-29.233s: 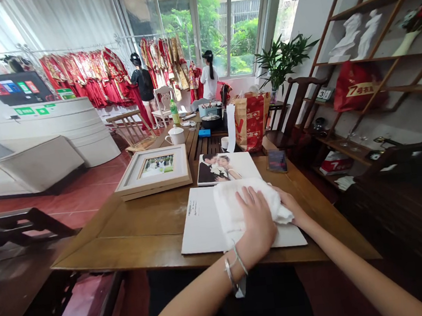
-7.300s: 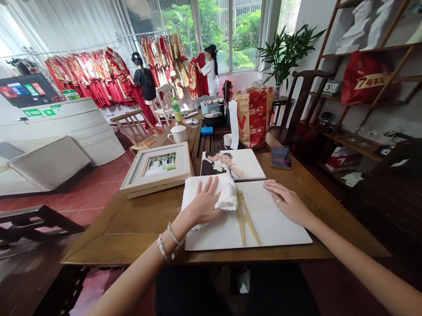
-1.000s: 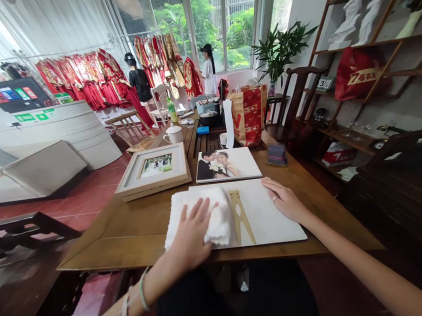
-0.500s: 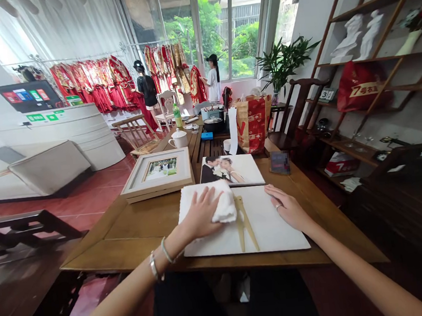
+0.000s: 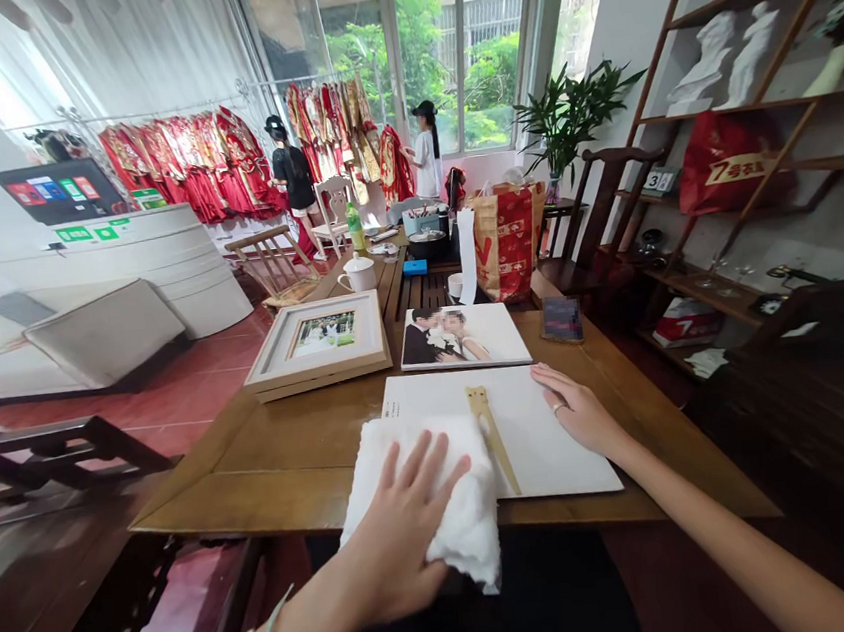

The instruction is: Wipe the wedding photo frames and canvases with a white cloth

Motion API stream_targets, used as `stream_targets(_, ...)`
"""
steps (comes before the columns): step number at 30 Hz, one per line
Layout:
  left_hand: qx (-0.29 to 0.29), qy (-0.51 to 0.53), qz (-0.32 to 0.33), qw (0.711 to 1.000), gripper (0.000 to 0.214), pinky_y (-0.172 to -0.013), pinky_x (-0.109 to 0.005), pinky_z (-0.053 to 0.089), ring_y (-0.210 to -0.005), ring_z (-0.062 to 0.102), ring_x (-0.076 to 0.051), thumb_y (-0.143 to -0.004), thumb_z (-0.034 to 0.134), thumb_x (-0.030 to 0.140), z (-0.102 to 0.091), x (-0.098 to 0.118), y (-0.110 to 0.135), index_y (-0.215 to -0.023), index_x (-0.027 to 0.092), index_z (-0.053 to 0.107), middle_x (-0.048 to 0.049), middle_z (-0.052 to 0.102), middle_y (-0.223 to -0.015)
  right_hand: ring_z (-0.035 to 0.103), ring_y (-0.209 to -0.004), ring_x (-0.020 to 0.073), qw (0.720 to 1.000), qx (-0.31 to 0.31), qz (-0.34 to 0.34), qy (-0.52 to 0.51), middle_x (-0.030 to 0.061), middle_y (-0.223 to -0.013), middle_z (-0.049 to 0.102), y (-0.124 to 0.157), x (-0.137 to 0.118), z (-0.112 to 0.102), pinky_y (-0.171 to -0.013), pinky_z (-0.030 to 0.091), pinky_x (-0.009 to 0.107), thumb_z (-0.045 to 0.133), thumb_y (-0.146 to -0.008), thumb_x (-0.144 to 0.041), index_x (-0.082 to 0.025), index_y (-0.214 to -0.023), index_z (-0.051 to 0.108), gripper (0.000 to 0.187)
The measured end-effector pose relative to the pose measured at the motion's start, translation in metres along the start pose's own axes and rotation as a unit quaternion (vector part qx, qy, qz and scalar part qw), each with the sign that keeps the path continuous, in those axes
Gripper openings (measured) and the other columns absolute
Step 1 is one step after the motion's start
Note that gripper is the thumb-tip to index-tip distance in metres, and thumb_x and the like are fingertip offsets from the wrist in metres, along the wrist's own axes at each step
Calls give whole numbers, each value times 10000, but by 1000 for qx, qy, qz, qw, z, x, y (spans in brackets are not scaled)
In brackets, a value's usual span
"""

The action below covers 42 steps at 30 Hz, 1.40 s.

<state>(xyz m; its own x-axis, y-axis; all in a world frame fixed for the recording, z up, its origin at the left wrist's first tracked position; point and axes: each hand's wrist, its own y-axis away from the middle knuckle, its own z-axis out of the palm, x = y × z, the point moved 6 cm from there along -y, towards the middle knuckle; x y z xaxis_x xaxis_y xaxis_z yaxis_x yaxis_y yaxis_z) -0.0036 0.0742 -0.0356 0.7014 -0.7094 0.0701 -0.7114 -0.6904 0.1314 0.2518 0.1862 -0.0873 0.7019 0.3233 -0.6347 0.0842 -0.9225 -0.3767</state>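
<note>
A flat white board [image 5: 547, 434] lies at the near edge of the wooden table [image 5: 300, 449], with a thin wooden stand leg [image 5: 491, 434] on it. My left hand [image 5: 407, 534] presses flat, fingers spread, on a folded white towel [image 5: 460, 498] at the board's near left corner, where the towel hangs over the table edge. Resting flat on the board's right side is my right hand [image 5: 579, 410], fingers stretched out, a ring on one finger. A printed wedding photo [image 5: 461, 337] lies just beyond the board.
A framed photo [image 5: 319, 342] sits at the table's left. Further back are a white teapot [image 5: 358, 272], a red paper bag [image 5: 509, 241] and a phone [image 5: 562, 319]. Two people stand by racks of red garments [image 5: 187, 165]. Shelves [image 5: 739, 112] line the right wall.
My left hand has dragged the towel from the board's far left corner back toward me to the near edge. The right hand has stayed put on the board.
</note>
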Motion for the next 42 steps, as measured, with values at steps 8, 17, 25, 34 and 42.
stream_targets(8,40,-46,-25,998,791,-1054,-569,126,-1357,91,-349,-690,547,285,-10,-45,-49,-1399,126,234,-186,175,-1478,409,-1284,230,1000,2,-10,6,111,-1330,513,-1,0,0,-1092,304,461,381,-858,-194,-143,-1212,566,402)
stream_targets(17,26,-21,-36,999,437,-1066,-481,187,-1348,143,-349,-794,494,304,-22,-78,-77,-1202,149,516,-160,223,-1467,403,-1288,225,1000,1,1,-5,111,-1334,508,0,-3,-1,-1107,282,440,391,-854,-189,-132,-1214,564,403)
stream_targets(25,18,18,10,1000,797,-1065,-540,155,-1354,65,-370,-629,555,188,-12,-23,-16,-1387,221,310,-155,136,-1490,397,-1292,223,1000,-2,-2,-1,114,-1338,503,0,-3,0,-1102,288,451,381,-859,-187,-139,-1217,559,404)
stream_targets(34,16,-9,3,1000,746,-1063,-514,175,-1348,124,-363,-682,550,215,-14,-38,-29,-1388,215,312,-172,176,-1478,414,-1281,216,1000,4,-3,2,90,-1327,520,0,-1,-1,-1097,293,453,395,-852,-187,-176,-1205,569,394)
stream_targets(42,30,-31,-26,999,490,-1053,-510,190,-1337,165,-368,-813,477,327,-18,-87,-96,-1273,159,467,-171,237,-1460,427,-1271,223,1000,12,-4,-15,62,-1313,537,0,-1,-3,-1096,290,466,419,-845,-198,-212,-1196,580,386)
